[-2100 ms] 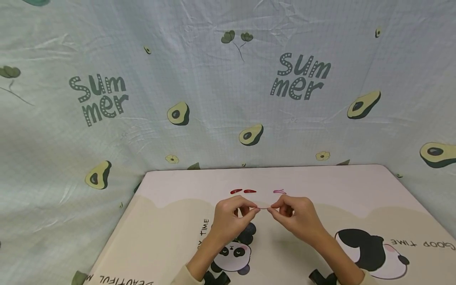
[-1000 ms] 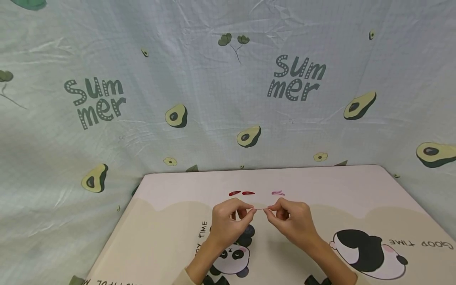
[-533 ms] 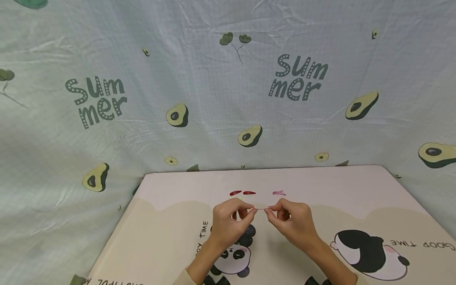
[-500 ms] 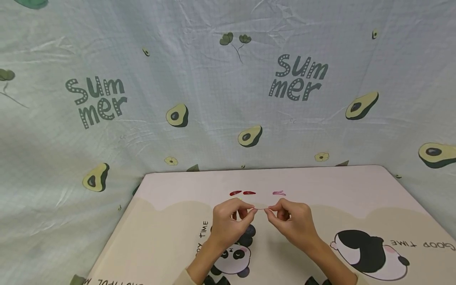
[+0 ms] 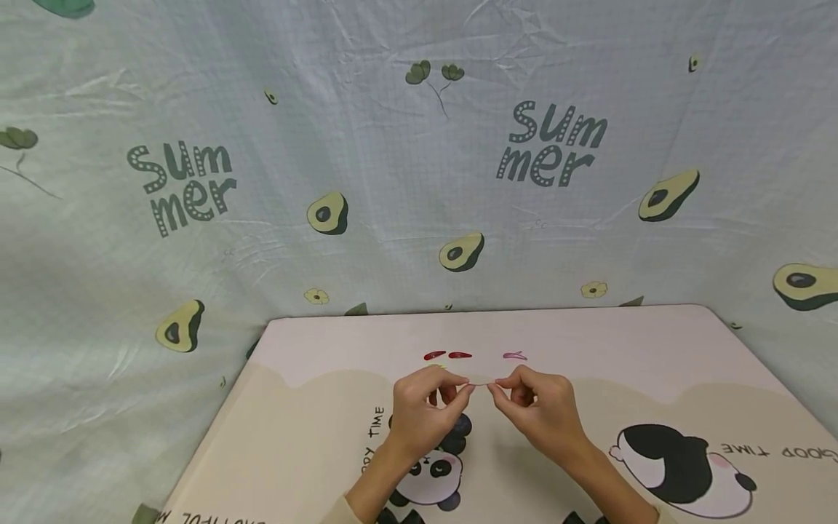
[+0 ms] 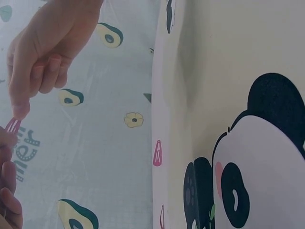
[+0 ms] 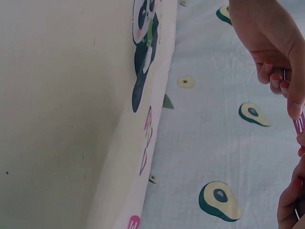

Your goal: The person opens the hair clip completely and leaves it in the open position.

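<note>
A slim pink snap hair clip is held up level above the table between both hands; in the head view it appears edge-on as a thin line. My left hand pinches one end between thumb and index finger. The other end is pinched the same way by my right hand. Both hands' remaining fingers are curled in, and the fingertips hide the clip's ends. In the right wrist view, slots show in the pink hair clip between the two hands' fingertips.
Beyond the hands lie two red hair clips and another pink clip. A tiny yellow-green piece peeks out behind the left hand. The tabletop bears printed pandas; an avocado-patterned curtain hangs behind its far edge.
Both hands keep their pinch on the hair clip, with barely any movement. The yellow-green piece, hidden at first, now shows beyond the left hand. The view has shifted slightly.
</note>
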`<act>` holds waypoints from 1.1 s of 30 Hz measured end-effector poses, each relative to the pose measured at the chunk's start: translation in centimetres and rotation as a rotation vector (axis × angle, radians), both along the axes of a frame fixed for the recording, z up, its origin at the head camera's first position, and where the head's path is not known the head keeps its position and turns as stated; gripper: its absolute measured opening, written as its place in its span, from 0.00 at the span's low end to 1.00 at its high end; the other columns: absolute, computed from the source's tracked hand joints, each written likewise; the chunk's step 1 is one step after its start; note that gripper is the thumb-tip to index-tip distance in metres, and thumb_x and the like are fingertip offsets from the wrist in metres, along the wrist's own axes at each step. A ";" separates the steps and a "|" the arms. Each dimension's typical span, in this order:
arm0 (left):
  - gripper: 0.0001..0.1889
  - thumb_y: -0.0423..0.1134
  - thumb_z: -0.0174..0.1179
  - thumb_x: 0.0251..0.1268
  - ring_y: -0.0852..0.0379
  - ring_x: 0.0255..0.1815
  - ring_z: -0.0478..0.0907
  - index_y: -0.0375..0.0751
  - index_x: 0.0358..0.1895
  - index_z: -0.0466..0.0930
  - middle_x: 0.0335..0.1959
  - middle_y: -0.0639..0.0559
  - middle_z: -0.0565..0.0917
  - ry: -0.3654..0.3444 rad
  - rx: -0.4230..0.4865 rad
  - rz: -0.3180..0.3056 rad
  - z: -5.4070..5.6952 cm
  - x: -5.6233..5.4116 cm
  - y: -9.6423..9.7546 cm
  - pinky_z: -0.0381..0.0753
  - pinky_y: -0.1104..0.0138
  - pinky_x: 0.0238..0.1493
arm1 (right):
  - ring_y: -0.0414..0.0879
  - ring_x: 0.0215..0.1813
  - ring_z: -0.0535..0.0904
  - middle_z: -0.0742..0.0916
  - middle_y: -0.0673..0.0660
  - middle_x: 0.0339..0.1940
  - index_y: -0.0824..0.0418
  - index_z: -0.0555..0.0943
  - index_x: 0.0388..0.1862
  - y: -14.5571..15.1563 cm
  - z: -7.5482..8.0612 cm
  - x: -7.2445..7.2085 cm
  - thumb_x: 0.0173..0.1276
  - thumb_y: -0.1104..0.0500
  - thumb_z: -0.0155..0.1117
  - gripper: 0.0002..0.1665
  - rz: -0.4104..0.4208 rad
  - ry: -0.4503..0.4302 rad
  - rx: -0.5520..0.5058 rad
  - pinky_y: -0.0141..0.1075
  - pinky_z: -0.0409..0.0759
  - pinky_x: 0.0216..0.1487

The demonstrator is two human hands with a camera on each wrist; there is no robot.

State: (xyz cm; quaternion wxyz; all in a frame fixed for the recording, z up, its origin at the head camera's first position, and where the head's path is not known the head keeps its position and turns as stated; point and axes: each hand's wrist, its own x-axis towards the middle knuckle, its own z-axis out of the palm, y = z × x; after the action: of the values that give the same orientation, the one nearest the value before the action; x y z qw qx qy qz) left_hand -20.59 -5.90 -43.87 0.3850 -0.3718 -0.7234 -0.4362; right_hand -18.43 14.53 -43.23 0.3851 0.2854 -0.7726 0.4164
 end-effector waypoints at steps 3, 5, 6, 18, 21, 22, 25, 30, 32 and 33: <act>0.02 0.34 0.73 0.60 0.63 0.18 0.74 0.42 0.33 0.89 0.17 0.56 0.79 -0.005 0.001 0.003 0.0 0.0 0.1 0.70 0.82 0.24 | 0.26 0.20 0.64 0.74 0.41 0.13 0.55 0.83 0.24 0.0 0.0 0.0 0.44 0.73 0.81 0.18 -0.003 0.002 -0.001 0.20 0.65 0.21; 0.02 0.33 0.73 0.59 0.63 0.18 0.74 0.43 0.33 0.89 0.17 0.56 0.79 -0.008 -0.001 0.008 0.0 0.1 0.0 0.70 0.82 0.24 | 0.26 0.20 0.65 0.74 0.41 0.13 0.55 0.83 0.24 0.0 0.0 0.0 0.44 0.73 0.81 0.18 -0.007 0.005 -0.001 0.20 0.65 0.21; 0.03 0.32 0.73 0.58 0.63 0.18 0.74 0.43 0.33 0.89 0.17 0.56 0.79 -0.009 -0.001 0.009 0.0 0.1 0.0 0.70 0.82 0.24 | 0.26 0.20 0.65 0.74 0.41 0.13 0.54 0.83 0.24 0.0 0.0 0.0 0.44 0.73 0.81 0.18 -0.008 0.006 0.000 0.20 0.65 0.21; 0.04 0.31 0.73 0.57 0.64 0.18 0.73 0.43 0.34 0.90 0.17 0.55 0.80 0.000 0.016 0.003 0.1 0.1 0.0 0.71 0.83 0.24 | 0.26 0.20 0.64 0.74 0.41 0.13 0.55 0.83 0.24 -0.3 0.0 0.0 0.43 0.73 0.82 0.18 -0.029 0.006 -0.009 0.20 0.64 0.21; 0.05 0.30 0.73 0.56 0.64 0.18 0.74 0.43 0.33 0.90 0.17 0.55 0.80 0.001 0.018 0.005 0.0 0.2 0.1 0.71 0.83 0.24 | 0.26 0.20 0.64 0.74 0.41 0.13 0.55 0.83 0.24 -0.3 -0.1 0.1 0.44 0.73 0.82 0.18 -0.029 -0.001 -0.013 0.20 0.64 0.21; 0.05 0.30 0.74 0.56 0.64 0.18 0.73 0.43 0.33 0.90 0.17 0.55 0.80 0.001 0.018 0.007 0.0 0.2 0.1 0.71 0.83 0.24 | 0.26 0.20 0.64 0.74 0.41 0.13 0.55 0.83 0.24 -0.3 -0.1 0.1 0.44 0.73 0.82 0.18 -0.029 -0.002 -0.014 0.20 0.64 0.21; 0.05 0.30 0.74 0.56 0.64 0.18 0.73 0.43 0.33 0.89 0.17 0.55 0.80 0.002 0.016 0.011 0.0 0.2 0.1 0.71 0.83 0.24 | 0.26 0.20 0.64 0.74 0.41 0.13 0.55 0.84 0.24 -0.3 -0.1 0.2 0.44 0.73 0.82 0.18 -0.028 -0.002 -0.017 0.20 0.64 0.21; 0.05 0.30 0.74 0.55 0.64 0.18 0.73 0.43 0.33 0.89 0.17 0.56 0.79 0.002 0.015 0.012 0.0 0.3 0.1 0.70 0.83 0.24 | 0.26 0.20 0.64 0.74 0.41 0.12 0.55 0.84 0.24 -0.3 -0.1 0.2 0.43 0.73 0.82 0.18 -0.031 0.003 -0.017 0.20 0.64 0.21; 0.06 0.29 0.74 0.54 0.64 0.18 0.73 0.44 0.33 0.89 0.17 0.56 0.79 0.002 0.017 0.011 0.0 0.3 0.2 0.71 0.83 0.24 | 0.26 0.20 0.64 0.74 0.41 0.13 0.56 0.84 0.24 -0.4 0.0 0.3 0.44 0.74 0.82 0.17 -0.034 -0.002 -0.020 0.20 0.64 0.20; 0.06 0.29 0.74 0.54 0.64 0.18 0.73 0.44 0.33 0.89 0.17 0.56 0.79 0.003 0.017 0.010 0.0 0.3 0.2 0.71 0.83 0.24 | 0.26 0.20 0.64 0.74 0.41 0.13 0.56 0.84 0.24 -0.4 0.0 0.3 0.44 0.74 0.81 0.17 -0.037 -0.007 -0.021 0.20 0.64 0.20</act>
State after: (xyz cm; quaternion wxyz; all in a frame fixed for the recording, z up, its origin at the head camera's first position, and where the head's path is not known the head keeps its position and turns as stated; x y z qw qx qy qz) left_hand -20.28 -5.74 -43.88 0.3914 -0.3653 -0.7210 -0.4399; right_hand -18.11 14.17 -43.27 0.3931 0.2658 -0.7746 0.4181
